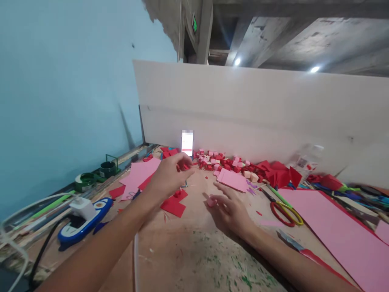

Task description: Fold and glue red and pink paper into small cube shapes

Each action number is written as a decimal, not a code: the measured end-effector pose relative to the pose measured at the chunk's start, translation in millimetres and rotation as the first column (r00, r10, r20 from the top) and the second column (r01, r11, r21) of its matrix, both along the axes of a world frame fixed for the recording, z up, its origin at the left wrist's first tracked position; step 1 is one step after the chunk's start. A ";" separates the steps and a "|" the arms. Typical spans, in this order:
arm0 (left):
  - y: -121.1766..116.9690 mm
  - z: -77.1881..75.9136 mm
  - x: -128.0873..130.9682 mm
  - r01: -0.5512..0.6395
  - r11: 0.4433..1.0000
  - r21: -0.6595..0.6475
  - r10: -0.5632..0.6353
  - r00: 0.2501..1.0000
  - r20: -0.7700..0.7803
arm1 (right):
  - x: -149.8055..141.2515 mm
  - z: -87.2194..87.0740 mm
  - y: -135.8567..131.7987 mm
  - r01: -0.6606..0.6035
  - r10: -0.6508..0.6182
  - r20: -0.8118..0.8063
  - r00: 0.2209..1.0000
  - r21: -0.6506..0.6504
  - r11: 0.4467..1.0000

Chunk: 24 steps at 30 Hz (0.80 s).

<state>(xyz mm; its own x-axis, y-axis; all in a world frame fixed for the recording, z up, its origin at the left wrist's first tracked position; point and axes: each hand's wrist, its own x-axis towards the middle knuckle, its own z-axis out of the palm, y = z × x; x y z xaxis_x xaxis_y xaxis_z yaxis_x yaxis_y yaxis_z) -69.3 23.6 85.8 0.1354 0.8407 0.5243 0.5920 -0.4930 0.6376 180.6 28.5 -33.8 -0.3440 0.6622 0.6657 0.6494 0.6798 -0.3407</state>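
My left hand (pixel 173 172) hovers over the table's back half, in front of the upright phone (pixel 187 142). Its fingers are bent, with a gap between them and the thumb; red shows behind that gap. Near the table surface, my right hand (pixel 229 209) pinches a small rounded pink paper piece (pixel 211 201) at its fingertips. Red paper sheets (pixel 173 207) lie below the left hand. A stack of pink paper cards (pixel 232 179) rests just beyond the right hand.
Many small red and pink paper cubes (pixel 225 162) lie along the white board (pixel 258 105). To the right are scissors (pixel 285 213), a red-handled knife (pixel 299 247), a large pink sheet (pixel 337 231) and a plastic bottle (pixel 308 160). A blue power strip (pixel 86 223) sits left, near tape rolls (pixel 85 181).
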 end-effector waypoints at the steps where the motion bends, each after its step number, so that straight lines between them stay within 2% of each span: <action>1: 1.3 10.1 1.2 0.016 1.000 -0.004 -0.015 0.998 0.058 | -0.5 0.4 -0.7 -0.007 0.007 -0.006 1.000 0.006 1.000; 4: 14.0 28.4 5.9 0.052 0.998 -0.026 -0.050 0.996 0.076 | -0.7 0.3 -0.7 -0.005 0.004 -0.040 0.999 -0.017 1.000; 7: 33.3 25.6 6.3 0.022 0.999 -0.041 -0.018 0.996 0.090 | 0.8 -2.5 2.4 -0.010 0.004 -0.071 0.997 -0.076 0.997; 9: 41.5 13.3 5.6 0.040 0.996 -0.086 -0.031 0.994 0.105 | 1.3 -5.1 4.7 -0.007 -0.003 -0.088 0.996 -0.106 0.994; 12: 39.7 -15.1 10.8 0.128 0.971 -0.202 -0.116 0.991 0.070 | -0.4 -7.5 6.3 -0.007 -0.008 -0.092 0.996 -0.165 0.986; 15: 28.4 -45.3 25.4 0.270 0.911 -0.312 -0.270 0.962 0.042 | -3.5 -6.6 6.4 -0.045 0.029 -0.076 0.997 -0.221 0.974; 17: 22.0 -61.0 36.4 0.322 0.872 -0.370 -0.325 0.944 0.056 | -4.8 -5.0 6.6 -0.066 0.050 -0.070 0.996 -0.257 0.964; 21: 17.2 -76.8 48.8 0.358 0.845 -0.396 -0.324 0.934 0.153 | -5.3 -2.2 6.5 -0.068 0.034 -0.108 0.994 -0.334 0.940; 23: 17.9 -78.1 48.4 0.366 0.842 -0.397 -0.294 0.927 0.233 | -6.4 -0.4 5.0 -0.143 0.035 -0.263 0.964 -0.403 0.904; 24: 18.9 -77.8 47.0 0.372 0.837 -0.402 -0.277 0.921 0.274 | -7.6 0.7 3.8 -0.207 0.029 -0.382 0.924 -0.436 0.876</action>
<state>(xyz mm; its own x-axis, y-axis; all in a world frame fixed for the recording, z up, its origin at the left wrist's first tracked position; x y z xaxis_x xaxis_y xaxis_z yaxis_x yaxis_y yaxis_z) -22.3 42.4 8.0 0.3756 0.9134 0.1568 0.2872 -0.2755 0.9174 173.1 32.3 -33.0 -0.2409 0.8907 0.3855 0.3492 0.4502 -0.8218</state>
